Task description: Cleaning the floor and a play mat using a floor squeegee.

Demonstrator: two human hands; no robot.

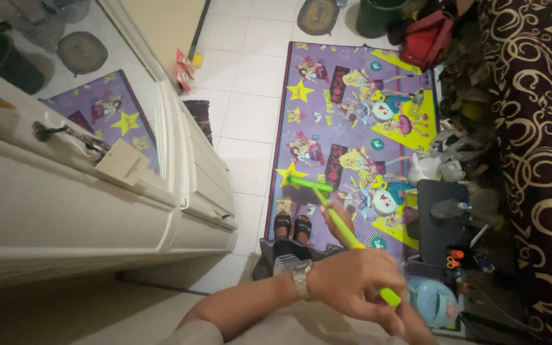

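Observation:
My left hand, with a metal watch on its wrist, is closed around the yellow-green handle of a long cleaning tool. The tool's green cross-head points down over a purple cartoon mat. My right hand sits further down the same handle, mostly hidden behind the left hand, and seems wrapped around it. My feet in black sandals stand at the mat's near edge.
A white wardrobe with a mirrored door, a key and a tag stands at the left. A bed with a brown-and-gold cover runs along the right. Beside it lie a black box, a light-blue container, bags and a green bin.

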